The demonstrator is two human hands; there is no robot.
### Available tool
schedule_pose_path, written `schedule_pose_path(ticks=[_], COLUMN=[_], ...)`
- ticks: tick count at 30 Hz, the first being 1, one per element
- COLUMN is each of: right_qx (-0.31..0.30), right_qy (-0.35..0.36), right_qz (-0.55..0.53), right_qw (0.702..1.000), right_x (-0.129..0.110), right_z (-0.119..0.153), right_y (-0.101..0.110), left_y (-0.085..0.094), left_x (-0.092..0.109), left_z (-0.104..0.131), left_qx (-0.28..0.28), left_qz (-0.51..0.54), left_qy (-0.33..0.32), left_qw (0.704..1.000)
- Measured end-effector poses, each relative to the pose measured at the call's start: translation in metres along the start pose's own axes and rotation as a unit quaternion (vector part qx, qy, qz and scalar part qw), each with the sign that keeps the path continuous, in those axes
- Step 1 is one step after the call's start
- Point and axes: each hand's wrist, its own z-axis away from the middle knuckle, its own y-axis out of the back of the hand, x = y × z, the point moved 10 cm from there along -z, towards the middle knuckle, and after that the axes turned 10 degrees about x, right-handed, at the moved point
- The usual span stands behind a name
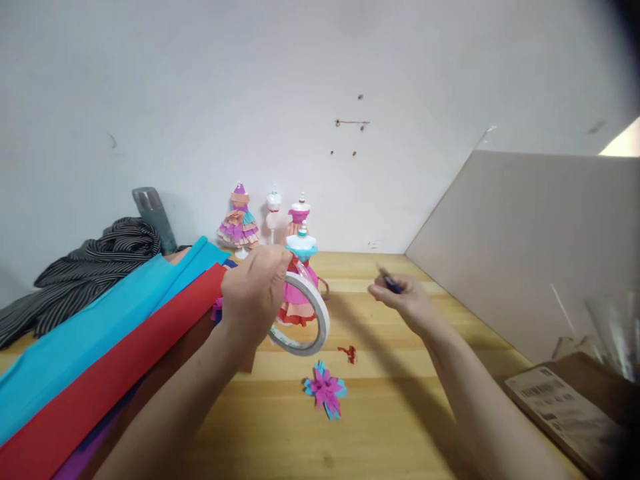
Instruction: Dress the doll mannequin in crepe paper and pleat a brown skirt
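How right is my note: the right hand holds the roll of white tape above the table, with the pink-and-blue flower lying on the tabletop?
Wrong hand: the head view shows the left hand, not the right hand, holding the roll of white tape above the table. The pink-and-blue flower does lie on the tabletop.

A roll of white tape (323, 317) hangs on edge from the left hand (254, 293), slightly tilted, its wide round centre open. A small dark-blue tool (391, 282), blurred, sits in the right hand (407, 300), its narrow tip pointing away up-left.
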Motion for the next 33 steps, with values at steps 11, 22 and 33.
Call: schedule_pose_path(ticks=[11,22,33], right_qx=[-0.118,-0.030,-0.079], right_qy=[-0.060,0.267,0.034], right_qz=[-0.308,0.051,-0.217], right_qw=[0.942,0.962,0.972], right_x=[-0.095,-0.115,-0.048], right_z=[0.059,0.037,0.015], right_y=[-0.100,-0.023,-0.025], left_y=[-0.028,-0.061,-0.104], left_x=[0.000,0.002,0.031], left_z=[0.024,0.048,0.128], left_qx=[-0.072,-0.399,-0.408], left_qz=[-0.033,0.325,0.541], left_qy=[0.012,0.273,0.594], left_qw=[0.997,0.813,0.433])
